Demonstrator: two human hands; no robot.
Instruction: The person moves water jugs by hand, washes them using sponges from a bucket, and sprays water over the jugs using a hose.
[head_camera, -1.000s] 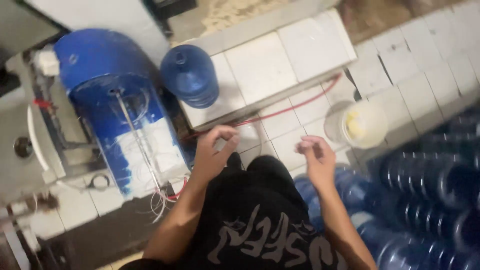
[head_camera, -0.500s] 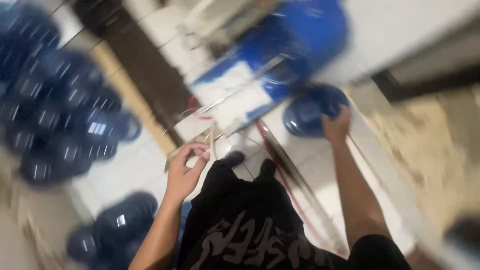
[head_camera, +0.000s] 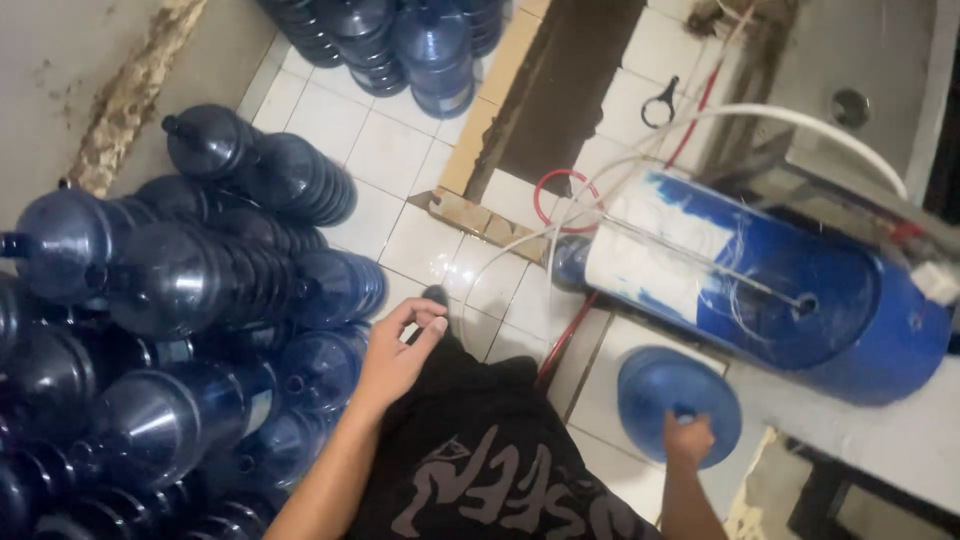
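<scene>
- Two hands: right hand (head_camera: 690, 438) is clenched on the neck of an upright blue water jug (head_camera: 678, 400).
- Left hand (head_camera: 400, 350) hangs loosely curled, holding nothing.
- Wet tiles (head_camera: 455, 265) nearby could cause slipping; stacked jugs (head_camera: 200, 290) might roll if bumped.

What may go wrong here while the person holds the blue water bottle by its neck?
1. The right hand grips only the neck of the water bottle; it might slip and drop on the tile floor.
2. The red hose lies by the feet and may trip the person.
3. The stacked bottles beside the empty left hand could roll if bumped.
</scene>
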